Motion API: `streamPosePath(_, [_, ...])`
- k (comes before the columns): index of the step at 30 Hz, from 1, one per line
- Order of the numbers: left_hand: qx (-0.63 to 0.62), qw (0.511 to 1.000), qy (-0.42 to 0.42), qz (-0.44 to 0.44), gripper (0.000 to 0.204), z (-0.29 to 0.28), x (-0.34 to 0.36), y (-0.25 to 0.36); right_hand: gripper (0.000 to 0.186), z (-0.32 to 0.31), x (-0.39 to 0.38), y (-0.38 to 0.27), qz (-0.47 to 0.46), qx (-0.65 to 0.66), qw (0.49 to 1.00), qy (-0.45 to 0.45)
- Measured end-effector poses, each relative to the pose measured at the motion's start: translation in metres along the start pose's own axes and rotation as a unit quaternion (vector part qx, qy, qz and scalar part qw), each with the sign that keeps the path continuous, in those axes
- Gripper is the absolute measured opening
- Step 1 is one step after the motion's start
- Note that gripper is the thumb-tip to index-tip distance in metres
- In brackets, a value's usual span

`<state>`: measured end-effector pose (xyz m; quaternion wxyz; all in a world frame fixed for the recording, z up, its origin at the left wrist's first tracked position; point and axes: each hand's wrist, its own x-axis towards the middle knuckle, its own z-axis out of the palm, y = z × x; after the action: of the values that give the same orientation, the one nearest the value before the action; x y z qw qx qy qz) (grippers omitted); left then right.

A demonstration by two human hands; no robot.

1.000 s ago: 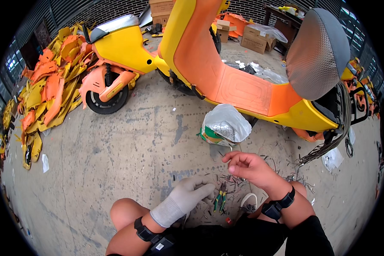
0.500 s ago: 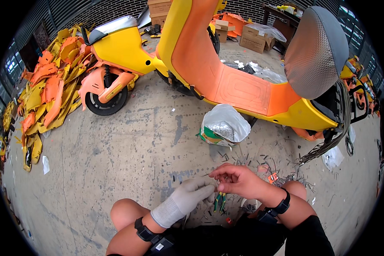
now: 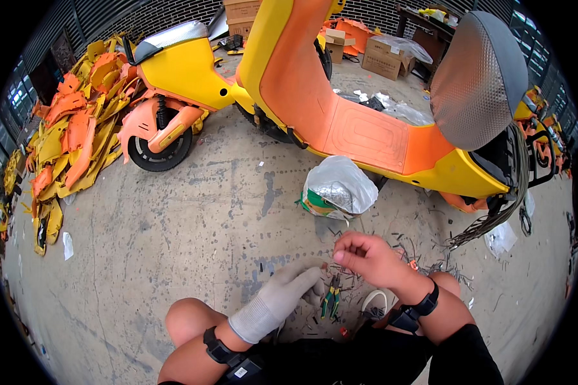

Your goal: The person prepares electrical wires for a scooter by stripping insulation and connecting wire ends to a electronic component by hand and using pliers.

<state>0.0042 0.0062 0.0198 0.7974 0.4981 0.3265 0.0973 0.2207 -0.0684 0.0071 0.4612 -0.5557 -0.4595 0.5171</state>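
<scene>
Far left: heap of yellow and orange panels (image 3: 77, 131), white scrap (image 3: 68, 246) near it on grey floor (image 3: 173, 224). Yellow-and-orange scooter (image 3: 369, 141) ahead, one wheel (image 3: 162, 157) beside the heap. Beyond: cardboard boxes (image 3: 381, 63), dark table (image 3: 424, 22), brick wall (image 3: 369, 16).

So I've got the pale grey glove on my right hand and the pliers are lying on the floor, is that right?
Not quite. The head view shows the pale grey glove on your left hand, while your right hand is bare. The pliers are lying on the floor, as you said.
</scene>
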Motion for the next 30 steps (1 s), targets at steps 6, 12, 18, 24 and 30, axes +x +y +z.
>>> streamPosePath(6, [-0.047,0.989,0.129,0.052,0.038,-0.010,0.012,-0.007,0.018,-0.035,0.033,0.010,-0.005,0.004,0.994,0.105])
streamPosePath(12, [-0.113,0.976,0.173,0.073,0.037,-0.019,0.026,-0.010,0.019,-0.073,0.087,0.037,0.002,0.037,0.982,0.187])
streamPosePath(18, [-0.116,0.976,0.169,0.071,0.036,-0.019,0.039,-0.010,0.015,-0.117,0.134,0.089,0.051,0.010,0.955,0.293])
streamPosePath(24, [-0.081,0.984,0.141,0.076,0.034,-0.025,0.035,-0.003,0.014,-0.149,0.166,0.154,0.092,0.058,0.916,0.387])
streamPosePath(30, [-0.121,0.982,0.108,0.100,0.035,-0.029,0.027,0.002,0.016,-0.165,0.181,0.195,0.071,0.190,0.863,0.464])
